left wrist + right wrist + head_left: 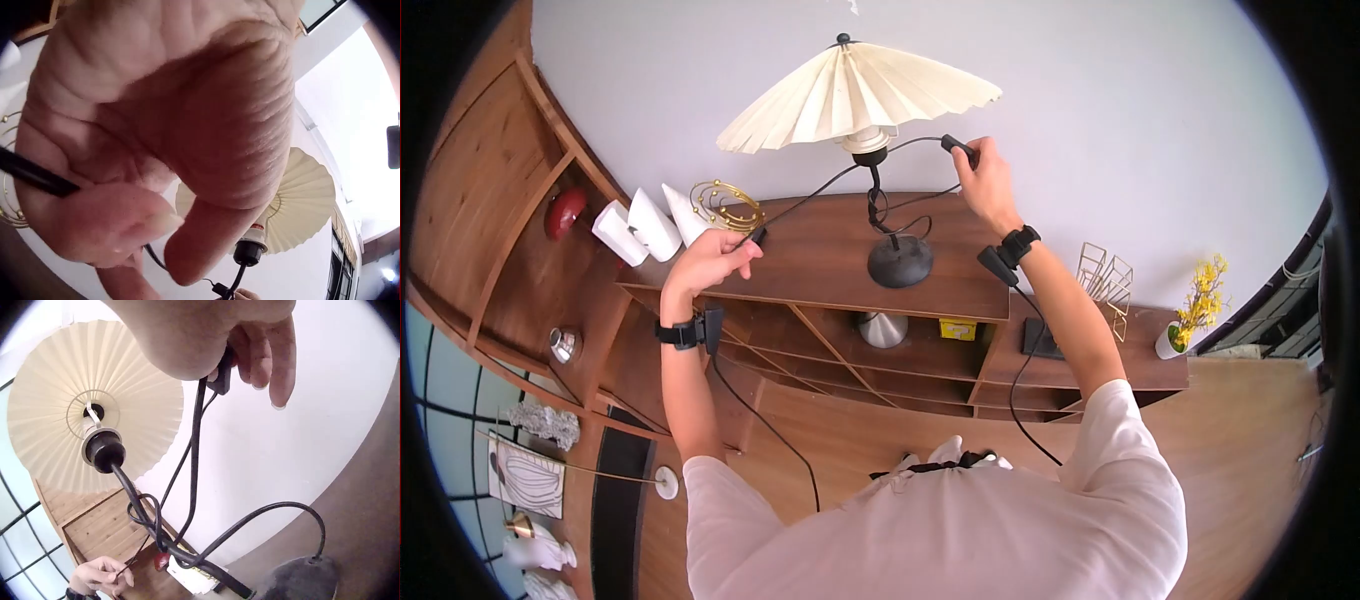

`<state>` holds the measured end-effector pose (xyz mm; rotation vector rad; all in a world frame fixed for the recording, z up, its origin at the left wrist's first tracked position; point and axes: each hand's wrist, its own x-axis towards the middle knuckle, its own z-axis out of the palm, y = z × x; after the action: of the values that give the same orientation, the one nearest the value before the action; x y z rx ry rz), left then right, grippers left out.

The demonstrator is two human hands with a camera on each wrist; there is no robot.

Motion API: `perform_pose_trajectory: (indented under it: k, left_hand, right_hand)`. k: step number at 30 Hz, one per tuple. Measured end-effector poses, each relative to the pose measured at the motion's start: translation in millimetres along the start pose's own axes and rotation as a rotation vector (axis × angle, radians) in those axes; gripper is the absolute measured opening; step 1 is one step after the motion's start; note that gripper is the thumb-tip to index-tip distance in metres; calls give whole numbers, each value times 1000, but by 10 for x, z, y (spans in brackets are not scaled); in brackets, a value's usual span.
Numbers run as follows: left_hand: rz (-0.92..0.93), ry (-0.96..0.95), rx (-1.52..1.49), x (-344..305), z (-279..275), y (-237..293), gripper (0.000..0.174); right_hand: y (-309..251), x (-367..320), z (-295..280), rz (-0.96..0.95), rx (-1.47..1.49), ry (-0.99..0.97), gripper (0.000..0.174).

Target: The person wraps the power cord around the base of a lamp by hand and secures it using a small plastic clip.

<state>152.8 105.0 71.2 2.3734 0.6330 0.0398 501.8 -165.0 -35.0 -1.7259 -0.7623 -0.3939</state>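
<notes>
A table lamp with a pleated cream shade stands on its round dark base on the wooden cabinet. Its black cord is looped around the stem. To the right of the shade, my right hand pinches a small black block on the cord. My left hand, lower and left of the lamp, grips another stretch of cord with curled fingers. Close up in the left wrist view, a black cord piece passes under a fingertip of the left hand.
White ornaments and gold rings stand left on the cabinet top. Wire frames and a potted yellow plant are at the right. Shelves below hold a silver cone and a yellow box.
</notes>
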Motion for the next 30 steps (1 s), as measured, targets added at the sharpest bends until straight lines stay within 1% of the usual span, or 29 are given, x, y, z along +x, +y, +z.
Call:
perform_pose_trajectory:
  k: [1,2,3,4,5,7,8,10,11,13,14,16,17,19,20,22,26,28,30]
  left_hand:
    - [3,-4,9,31,-2,-43,26]
    - [118,96,9,74,9,-121,27]
    - [232,196,6,55,26,-68,27]
    - [220,260,27,46,40,-13,29]
    - [219,261,27,40,48,53,29]
    - [266,278,101,10,66,248,31]
    - [263,281,103,24,86,278,31]
    - [341,318,5,66,126,334,37]
    - [344,317,7,76,145,369,37]
    - [313,440,78,88,185,444,40]
    - [316,438,77,93,201,492,40]
    - [301,629,348,81,231,602,37]
    - [302,626,348,62,248,663,37]
    - [314,746,494,20,280,791,29]
    - [313,743,495,-1,294,841,29]
    - [300,808,544,-41,321,929,28]
    - [300,860,603,-62,383,1117,27]
    - [349,910,658,-21,395,1177,26]
    - [351,904,653,-19,420,1233,26]
  right_hand:
    - [17,-36,-3,-29,-13,6,37]
    - [33,-79,0,-25,-11,11,37]
    - [54,-117,8,-53,-97,-7,35]
    - [75,-138,24,-83,-182,-28,34]
    - [126,-153,48,-83,-181,-29,34]
    - [187,-178,88,-177,-228,-38,32]
    - [219,-183,98,-178,-224,-39,32]
    - [148,-223,22,-63,-266,-127,34]
    - [125,-237,-10,-62,-266,-124,34]
    - [91,-256,-74,-4,-296,-140,34]
    - [75,-261,-108,-3,-298,-137,34]
    - [47,-277,-165,92,-269,-164,36]
    - [30,-296,-183,94,-270,-164,36]
    - [10,-329,-199,155,-269,-157,37]
    - [25,-338,-195,158,-269,-158,37]
    - [65,-365,-176,232,-254,-175,41]
    - [169,-405,-138,262,-198,-210,46]
    - [249,-402,-126,283,-162,-315,51]
    - [309,-419,-112,302,-139,-345,52]
